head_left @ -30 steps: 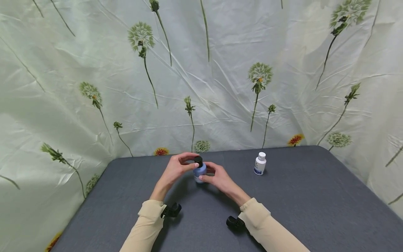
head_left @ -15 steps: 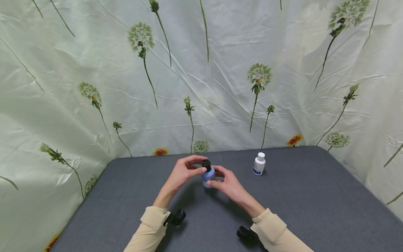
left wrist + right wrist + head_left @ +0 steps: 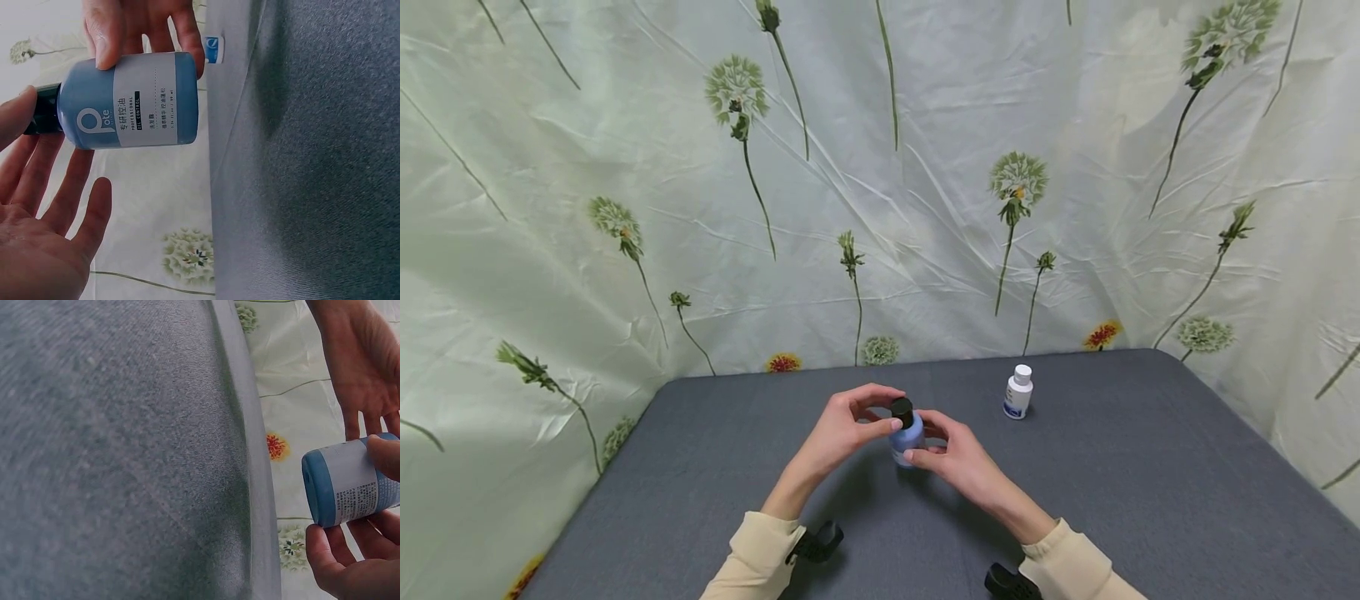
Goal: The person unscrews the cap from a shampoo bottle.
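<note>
A small blue shampoo bottle [image 3: 910, 442] with a white printed label is held upright between both hands, raised off the table. My left hand [image 3: 844, 427] pinches its black cap [image 3: 902, 412] between thumb and fingers; in the left wrist view, the two outer fingers stretch away from the bottle [image 3: 147, 103]. My right hand [image 3: 964, 463] grips the bottle's body from the right, thumb on the near side and fingers behind. The bare base of the bottle [image 3: 319, 490] shows in the right wrist view. The cap [image 3: 47, 109] sits on the neck.
A white bottle [image 3: 1018, 393] with a blue-patterned label stands upright toward the back right of the grey cloth-covered table [image 3: 1120, 475]. Behind the table's far edge hangs a pale curtain [image 3: 925, 208] printed with dandelions. Black wrist cameras [image 3: 820, 543] sit below the hands.
Both hands have carried the shampoo bottle rightward and closer to the person. The grips on cap and body look the same. The white bottle stays in place.
</note>
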Tool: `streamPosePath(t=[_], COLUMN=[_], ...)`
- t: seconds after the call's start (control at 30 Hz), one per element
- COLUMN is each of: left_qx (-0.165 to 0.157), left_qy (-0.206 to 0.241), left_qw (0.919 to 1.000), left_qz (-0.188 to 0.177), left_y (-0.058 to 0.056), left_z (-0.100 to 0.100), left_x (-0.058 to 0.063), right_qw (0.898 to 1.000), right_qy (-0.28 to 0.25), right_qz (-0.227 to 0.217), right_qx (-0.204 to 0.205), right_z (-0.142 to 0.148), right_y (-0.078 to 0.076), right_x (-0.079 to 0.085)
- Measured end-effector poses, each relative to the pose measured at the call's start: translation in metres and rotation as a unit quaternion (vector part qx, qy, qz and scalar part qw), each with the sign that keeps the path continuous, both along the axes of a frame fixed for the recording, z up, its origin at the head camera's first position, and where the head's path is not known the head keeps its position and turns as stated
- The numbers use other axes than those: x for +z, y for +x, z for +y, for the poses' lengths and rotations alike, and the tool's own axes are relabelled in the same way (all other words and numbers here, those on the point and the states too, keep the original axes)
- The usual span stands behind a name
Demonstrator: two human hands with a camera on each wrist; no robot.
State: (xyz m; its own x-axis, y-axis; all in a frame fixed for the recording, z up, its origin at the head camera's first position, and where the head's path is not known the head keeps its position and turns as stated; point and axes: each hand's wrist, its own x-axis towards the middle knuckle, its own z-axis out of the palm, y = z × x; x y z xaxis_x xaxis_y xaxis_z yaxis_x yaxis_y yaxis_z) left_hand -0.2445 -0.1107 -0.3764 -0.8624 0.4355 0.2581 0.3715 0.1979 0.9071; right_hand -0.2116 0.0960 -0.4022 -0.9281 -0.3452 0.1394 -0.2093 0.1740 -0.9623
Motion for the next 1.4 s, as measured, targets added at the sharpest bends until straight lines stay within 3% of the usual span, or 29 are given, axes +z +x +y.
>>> streamPosePath(t=[0.33,0.57,0.9,1.4], left_qx=[-0.015,-0.032,-0.095,-0.081], left_qy=[-0.002,0.001,0.03,0.044], left_qw=[0.9996,0.9994,0.9939,0.9944], left_qz=[0.023,-0.009,-0.046,-0.052], left_y=[0.002,0.003,0.003,0.003], left_z=[-0.002,0.001,0.01,0.008], left_x=[-0.005,-0.002,-0.004,-0.001], right_qw=[0.999,0.999,0.997,0.996], right_qy=[-0.019,-0.013,-0.012,-0.022], right_qz=[0.001,-0.005,-0.007,-0.012], right_qx=[0.032,0.044,0.073,0.088], right_z=[0.005,0.011,0.021,0.022], right_y=[0.001,0.0,-0.001,-0.002], right_x=[-0.005,-0.004,-0.005,0.0])
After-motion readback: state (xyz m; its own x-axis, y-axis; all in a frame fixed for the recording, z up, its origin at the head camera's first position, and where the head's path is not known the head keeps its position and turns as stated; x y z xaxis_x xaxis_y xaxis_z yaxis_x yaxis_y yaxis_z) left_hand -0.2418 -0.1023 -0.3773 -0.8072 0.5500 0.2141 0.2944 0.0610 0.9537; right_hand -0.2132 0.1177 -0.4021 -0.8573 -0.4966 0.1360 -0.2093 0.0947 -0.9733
